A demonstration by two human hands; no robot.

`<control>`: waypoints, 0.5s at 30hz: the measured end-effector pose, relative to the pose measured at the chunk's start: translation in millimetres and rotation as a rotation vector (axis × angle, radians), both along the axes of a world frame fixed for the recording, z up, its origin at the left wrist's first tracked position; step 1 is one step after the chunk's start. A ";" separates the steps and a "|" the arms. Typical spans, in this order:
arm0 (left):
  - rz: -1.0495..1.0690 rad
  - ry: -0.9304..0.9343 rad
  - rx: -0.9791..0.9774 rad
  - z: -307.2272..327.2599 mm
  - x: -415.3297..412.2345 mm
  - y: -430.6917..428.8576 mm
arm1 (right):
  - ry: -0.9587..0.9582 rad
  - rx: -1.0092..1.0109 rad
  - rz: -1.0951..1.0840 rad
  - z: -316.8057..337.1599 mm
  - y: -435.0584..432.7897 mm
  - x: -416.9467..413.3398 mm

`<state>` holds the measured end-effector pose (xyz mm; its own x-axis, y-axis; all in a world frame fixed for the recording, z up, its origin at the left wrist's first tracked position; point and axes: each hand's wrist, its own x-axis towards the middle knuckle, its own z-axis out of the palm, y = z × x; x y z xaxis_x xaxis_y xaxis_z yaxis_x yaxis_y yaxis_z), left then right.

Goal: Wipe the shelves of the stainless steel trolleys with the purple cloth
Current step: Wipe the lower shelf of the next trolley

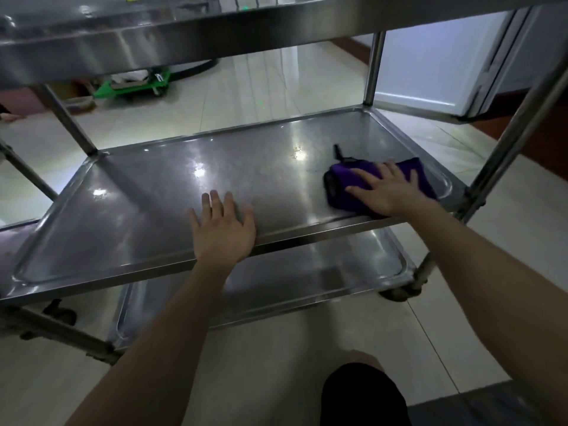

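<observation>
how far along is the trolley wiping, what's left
Mid-job. In hand: the right hand presses the purple cloth flat at the right end of the middle shelf, while the left hand rests open on its front edge. Done: nothing shows for certain; the top shelf is barely in view. Left: likely the rest of this shelf and the bottom shelf.

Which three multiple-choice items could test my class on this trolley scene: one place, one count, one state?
1. Where does the purple cloth lie? A top shelf; B right end of the middle steel shelf; C floor.
2. How many shelves does the stainless steel trolley show? A two; B three; C five.
3. How is the left hand? A flat, fingers spread; B fisted; C gripping a post.
Key: B, the right hand presses it there; B, top, middle and bottom show; A, its palm lies on the shelf.
</observation>
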<state>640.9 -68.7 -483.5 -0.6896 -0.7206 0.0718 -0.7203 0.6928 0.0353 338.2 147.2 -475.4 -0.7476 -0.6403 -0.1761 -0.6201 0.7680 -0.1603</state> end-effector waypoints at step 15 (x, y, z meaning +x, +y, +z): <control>0.027 0.185 -0.041 -14.4 -6.9 -7.8 | -0.014 -0.048 0.408 6.7 -171.2 71.8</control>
